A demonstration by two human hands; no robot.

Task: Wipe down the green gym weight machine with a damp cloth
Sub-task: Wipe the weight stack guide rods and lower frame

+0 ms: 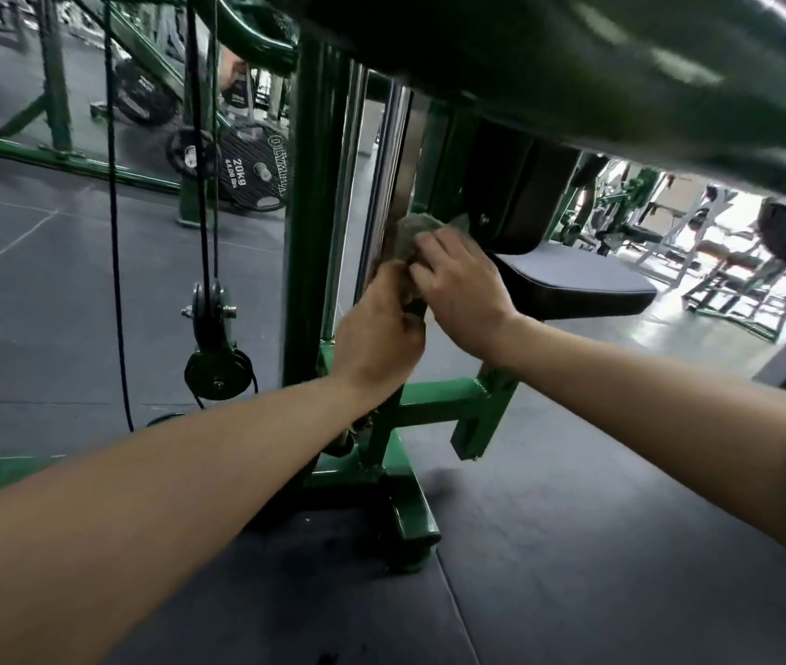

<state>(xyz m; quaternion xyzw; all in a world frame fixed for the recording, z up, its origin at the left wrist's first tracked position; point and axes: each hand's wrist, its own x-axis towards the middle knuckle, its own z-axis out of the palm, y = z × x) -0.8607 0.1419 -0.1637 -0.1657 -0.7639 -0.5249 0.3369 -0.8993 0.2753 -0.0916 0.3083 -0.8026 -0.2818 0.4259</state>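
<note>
Both hands grip the cloth around the machine's chrome post, left hand low, right hand beside it, fingers curled; best slide with steady, even pressure.

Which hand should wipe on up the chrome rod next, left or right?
Probably right. The right hand sits higher, at the cloth's upper part against the chrome rod. The left hand grips the cloth's lower end.

crumpled grey-green cloth against chrome guide rod, green machine frame upright
</note>
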